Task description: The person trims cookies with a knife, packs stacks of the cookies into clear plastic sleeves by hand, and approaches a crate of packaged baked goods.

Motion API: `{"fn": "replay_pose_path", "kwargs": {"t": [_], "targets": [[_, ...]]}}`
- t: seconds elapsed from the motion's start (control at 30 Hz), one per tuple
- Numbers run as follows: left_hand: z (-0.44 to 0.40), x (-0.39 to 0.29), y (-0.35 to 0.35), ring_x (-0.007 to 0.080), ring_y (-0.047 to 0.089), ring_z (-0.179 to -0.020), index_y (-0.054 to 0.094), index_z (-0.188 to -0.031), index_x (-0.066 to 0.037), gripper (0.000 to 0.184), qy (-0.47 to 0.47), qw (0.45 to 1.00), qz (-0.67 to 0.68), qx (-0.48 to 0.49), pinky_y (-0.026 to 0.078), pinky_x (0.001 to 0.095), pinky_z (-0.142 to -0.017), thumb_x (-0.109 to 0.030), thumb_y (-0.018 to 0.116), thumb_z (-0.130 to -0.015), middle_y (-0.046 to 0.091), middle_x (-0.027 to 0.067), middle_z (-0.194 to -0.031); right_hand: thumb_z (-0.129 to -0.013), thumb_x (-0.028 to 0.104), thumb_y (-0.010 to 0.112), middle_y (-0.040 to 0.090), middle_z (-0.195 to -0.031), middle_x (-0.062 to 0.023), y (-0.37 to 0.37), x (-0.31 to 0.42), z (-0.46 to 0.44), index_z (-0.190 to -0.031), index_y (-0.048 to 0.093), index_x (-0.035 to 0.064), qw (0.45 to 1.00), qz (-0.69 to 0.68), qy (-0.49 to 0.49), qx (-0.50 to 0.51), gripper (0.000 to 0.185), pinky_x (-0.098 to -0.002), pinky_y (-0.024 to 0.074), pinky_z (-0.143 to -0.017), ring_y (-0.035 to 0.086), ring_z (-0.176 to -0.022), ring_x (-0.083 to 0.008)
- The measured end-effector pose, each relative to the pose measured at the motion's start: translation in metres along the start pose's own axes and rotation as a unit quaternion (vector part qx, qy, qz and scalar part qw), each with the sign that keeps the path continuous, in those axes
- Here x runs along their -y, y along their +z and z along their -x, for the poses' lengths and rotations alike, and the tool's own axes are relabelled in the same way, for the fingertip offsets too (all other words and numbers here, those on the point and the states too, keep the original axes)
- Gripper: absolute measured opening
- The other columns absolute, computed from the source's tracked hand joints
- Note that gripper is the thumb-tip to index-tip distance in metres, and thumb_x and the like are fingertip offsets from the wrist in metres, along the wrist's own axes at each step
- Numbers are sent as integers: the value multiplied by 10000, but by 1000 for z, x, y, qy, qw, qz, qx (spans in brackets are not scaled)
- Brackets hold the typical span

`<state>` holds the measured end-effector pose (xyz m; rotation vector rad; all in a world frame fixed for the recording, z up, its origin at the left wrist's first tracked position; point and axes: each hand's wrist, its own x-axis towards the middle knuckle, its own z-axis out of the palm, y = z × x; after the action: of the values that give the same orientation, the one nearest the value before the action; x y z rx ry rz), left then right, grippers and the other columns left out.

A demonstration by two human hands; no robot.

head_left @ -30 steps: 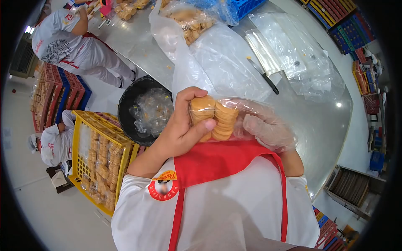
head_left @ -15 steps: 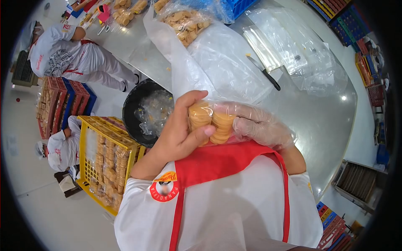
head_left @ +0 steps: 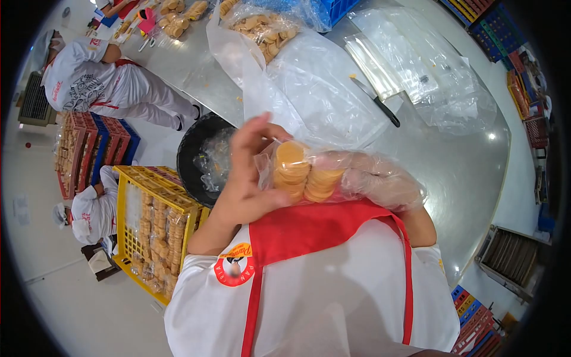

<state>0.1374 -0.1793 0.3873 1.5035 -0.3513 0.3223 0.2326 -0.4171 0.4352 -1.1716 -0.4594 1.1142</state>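
In the head view, a clear bag of round flat biscuits [head_left: 322,181], stacked in two columns, is held close in front of the red apron. My right hand [head_left: 386,178], in a clear plastic glove, grips the bag's right side, its fingers partly behind the film. My left hand [head_left: 241,175] is bare and curves beside the bag's left end, fingers and thumb apart. Its thumb lies near the bag's lower left; whether it touches the film I cannot tell. Beyond my hands lies a large white plastic sheet [head_left: 327,83] with loose biscuits [head_left: 267,35] at its far end.
A black-handled knife [head_left: 385,110] and flat clear bags [head_left: 422,71] lie on the metal table [head_left: 458,172]. To the left stand a black bin [head_left: 189,157] with plastic scraps and a yellow crate [head_left: 122,232] of packed biscuits. Two people in white [head_left: 95,77] work further left.
My left hand has loosened from the bag's left end, its fingers lifting and spreading leftward. The bag has shifted slightly right with my right hand still on it.
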Motion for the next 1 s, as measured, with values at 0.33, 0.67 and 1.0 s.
{"fn": "replay_pose_path", "kwargs": {"t": [0.33, 0.67, 1.0], "targets": [[184, 104, -65, 198, 579, -1096, 490, -1386, -46, 666, -371, 879, 216, -207, 459, 348, -940, -500, 633, -921, 601, 129, -1229, -1028, 253, 549, 569, -985, -4, -18, -10, 3, -1440, 505, 29, 993, -88, -72, 25, 471, -234, 354, -649, 386, -729, -74], [293, 108, -67, 209, 621, -1027, 577, -1285, -27, 609, -630, 749, 138, -154, 490, 360, -894, -489, 662, -899, 653, 118, -1168, -1021, 152, 519, 558, -1437, -96, 4, -1, -16, -1410, 551, 78, 982, 151, -114, 4, 397, -327, 391, -1115, 475, -1366, -227], [260, 125, -98, 221, 663, -958, 664, -1184, -8, 563, -724, 680, -78, 81, 520, 372, -849, -479, 691, -876, 704, 107, -1106, -1034, 148, 513, 576, -1430, -61, 6, -3, -23, -1396, 568, 84, 953, 221, -206, 32, 371, -306, 509, -880, 612, -1157, -232]]}}
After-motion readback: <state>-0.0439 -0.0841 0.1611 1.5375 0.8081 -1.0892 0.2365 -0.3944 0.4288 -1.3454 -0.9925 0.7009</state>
